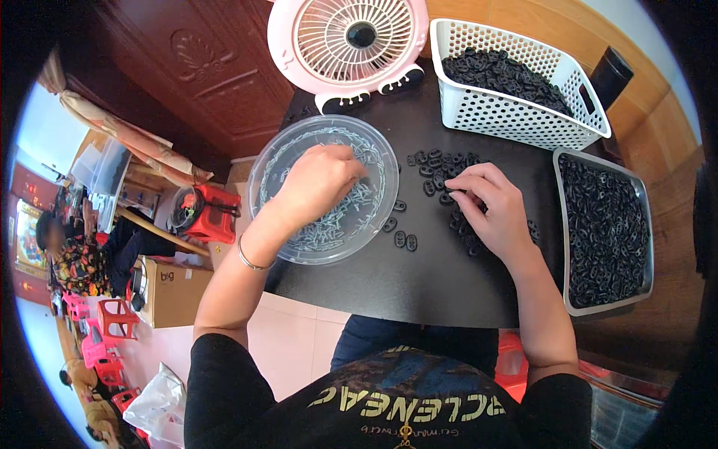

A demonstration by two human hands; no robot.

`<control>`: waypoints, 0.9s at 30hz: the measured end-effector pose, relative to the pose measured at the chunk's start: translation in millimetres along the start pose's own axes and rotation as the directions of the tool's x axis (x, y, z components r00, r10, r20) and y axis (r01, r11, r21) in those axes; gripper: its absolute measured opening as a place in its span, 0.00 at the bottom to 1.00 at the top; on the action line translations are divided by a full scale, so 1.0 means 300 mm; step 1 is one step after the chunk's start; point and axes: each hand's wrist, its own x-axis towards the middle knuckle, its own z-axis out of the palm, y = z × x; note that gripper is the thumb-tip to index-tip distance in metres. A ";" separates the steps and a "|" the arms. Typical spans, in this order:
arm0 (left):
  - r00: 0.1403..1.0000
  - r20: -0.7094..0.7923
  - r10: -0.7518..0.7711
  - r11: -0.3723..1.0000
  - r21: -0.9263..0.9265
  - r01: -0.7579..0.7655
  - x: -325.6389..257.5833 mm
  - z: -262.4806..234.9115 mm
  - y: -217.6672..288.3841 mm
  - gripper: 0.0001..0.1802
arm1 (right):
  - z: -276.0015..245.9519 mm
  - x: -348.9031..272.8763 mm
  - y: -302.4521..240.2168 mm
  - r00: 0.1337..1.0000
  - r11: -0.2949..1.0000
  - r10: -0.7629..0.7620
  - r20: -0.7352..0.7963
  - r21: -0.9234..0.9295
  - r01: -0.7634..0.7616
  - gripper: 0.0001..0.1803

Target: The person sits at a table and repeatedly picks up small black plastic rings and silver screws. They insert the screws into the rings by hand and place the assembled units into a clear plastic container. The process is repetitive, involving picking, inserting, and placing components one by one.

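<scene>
While left hand (318,183) dips curled fingers into clear bowl (263,176) of small pins, right hand (486,206) pinches black ring from loose pile (437,166); tray (562,224) nearly full, basket (516,120) well stocked.

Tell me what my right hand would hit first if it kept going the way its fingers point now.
The right hand points left and slightly up across the black table. Its fingertips are already at the loose pile of small black oval parts; those come first. Beyond them lies the clear plastic bowl, though depth is hard to judge.

Brown cardboard box (173,290) on the floor at left, small dark print on top — nothing else packaged.
</scene>
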 end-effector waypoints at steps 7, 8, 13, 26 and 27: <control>0.994 0.046 0.094 0.995 0.039 -0.096 0.040 0.011 0.031 0.06 | -0.004 -0.001 0.009 1.000 1.000 0.018 -0.001 0.024 -0.018 0.07; 0.994 0.049 0.103 0.993 0.051 -0.105 0.041 0.015 0.033 0.05 | -0.005 0.000 0.009 1.000 1.000 0.013 -0.002 0.017 -0.013 0.07; 0.991 0.016 0.134 0.988 0.072 -0.135 0.050 0.035 0.043 0.05 | -0.008 -0.002 0.009 1.000 1.000 -0.002 -0.002 -0.004 0.002 0.07; 0.984 0.022 -0.175 0.967 -0.186 0.176 0.025 -0.018 0.010 0.06 | -0.003 -0.002 0.011 1.000 1.000 0.000 0.001 0.000 0.000 0.06; 0.983 0.006 -0.185 0.966 -0.185 0.183 0.022 -0.020 0.007 0.06 | -0.001 -0.002 0.012 1.000 1.000 0.000 0.000 0.003 0.000 0.06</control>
